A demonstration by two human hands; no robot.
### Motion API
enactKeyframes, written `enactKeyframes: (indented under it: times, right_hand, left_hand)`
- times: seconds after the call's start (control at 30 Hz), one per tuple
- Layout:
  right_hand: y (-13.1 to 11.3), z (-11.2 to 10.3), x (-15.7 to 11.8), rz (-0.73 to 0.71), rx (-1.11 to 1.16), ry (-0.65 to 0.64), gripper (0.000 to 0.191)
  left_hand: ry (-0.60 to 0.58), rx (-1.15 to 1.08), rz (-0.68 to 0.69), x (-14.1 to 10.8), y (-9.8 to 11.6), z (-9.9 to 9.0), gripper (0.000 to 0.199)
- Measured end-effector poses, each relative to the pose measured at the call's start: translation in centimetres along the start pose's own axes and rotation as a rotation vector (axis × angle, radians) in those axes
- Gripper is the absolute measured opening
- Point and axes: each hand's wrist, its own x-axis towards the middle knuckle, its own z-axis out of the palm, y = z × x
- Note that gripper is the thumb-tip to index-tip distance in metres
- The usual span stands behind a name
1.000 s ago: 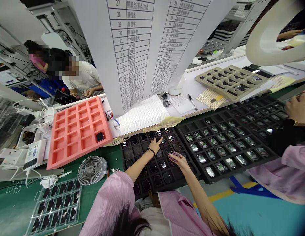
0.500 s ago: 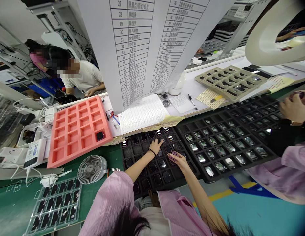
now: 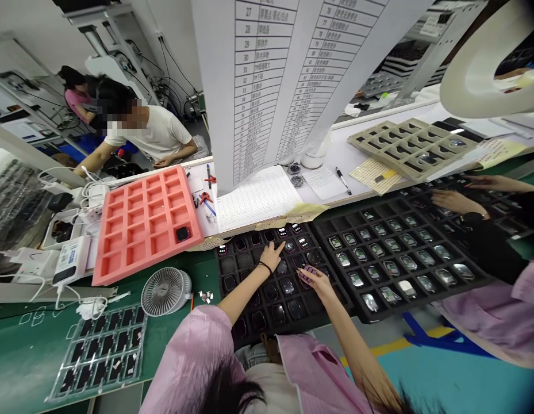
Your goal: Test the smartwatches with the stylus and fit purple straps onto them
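- Operation in view: the left hand (image 3: 270, 257) and the right hand (image 3: 317, 282) work over a black foam tray with square compartments (image 3: 227, 265), at the near edge of the green-topped table (image 3: 20, 356).
- Left hand state: forefinger extended, other fingers loosely curled, nothing gripped. The fingertip touches a glass-faced smartwatch with a lit screen (image 3: 288, 246) near the tray's far side.
- Right hand state: fingers bent over a small purple item (image 3: 308, 270) at the tray's centre. Whether the item is gripped cannot be told.
- Work items: glossy, rounded-rectangle smartwatch bodies sit singly in the compartments.
- Adjacent tray: a larger black foam tray (image 3: 428, 298) lies just right, its compartments loaded with silver-and-black watch units.
- Co-worker: two hands (image 3: 455, 201) reach over the far right corner of that tray.
- Left of the work: a salmon-pink foam tray (image 3: 120, 270) holds one black smartwatch (image 3: 182, 234) in a corner compartment.
- Near left corner: a white mesh desk fan (image 3: 165, 292) stands beside a clear plastic tray (image 3: 102, 353) of black pieces.
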Motion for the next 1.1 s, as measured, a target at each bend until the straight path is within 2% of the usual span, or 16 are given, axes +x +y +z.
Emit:
enactKeyframes:
  times: [0.2, 0.47, 0.6, 0.67, 0.77, 0.83, 0.93, 1.1]
  right_hand:
    - [0.0, 0.1, -0.1, -0.008, -0.009, 0.0, 0.038]
    - [0.2, 0.0, 0.1, -0.017, 0.003, 0.011, 0.038]
    - [0.2, -0.1, 0.1, -0.016, 0.01, 0.016, 0.04]
    - [0.1, -0.2, 0.1, -0.015, 0.008, 0.017, 0.041]
    - [0.0, 0.3, -0.2, -0.002, -0.01, 0.003, 0.041]
    - [0.0, 1.5, -0.5, 0.015, -0.028, -0.035, 0.04]
    - [0.5, 4.9, -0.7, 0.05, -0.06, -0.146, 0.039]
    - [1.2, 11.8, -0.2, 0.138, -0.127, -0.371, 0.037]
  left_hand:
    - [-0.072, 0.027, -0.045, 2.2, 1.4, 0.1, 0.059]
    - [-0.084, 0.029, 0.061, 0.0, 1.3, 0.2, 0.063]
    - [0.047, -0.065, 0.033, -2.4, -1.9, -0.7, 0.062]
    - [0.132, -0.142, -0.044, -4.1, -4.3, -1.1, 0.06]
    - [0.259, -0.233, -0.232, -6.9, -7.7, -1.3, 0.055]
    - [0.326, -0.265, -0.362, -8.4, -9.3, -1.1, 0.051]
    - [0.352, -0.279, -0.506, -10.0, -10.6, -0.5, 0.046]
    - [0.295, -0.271, -0.585, -11.3, -10.8, -0.8, 0.052]
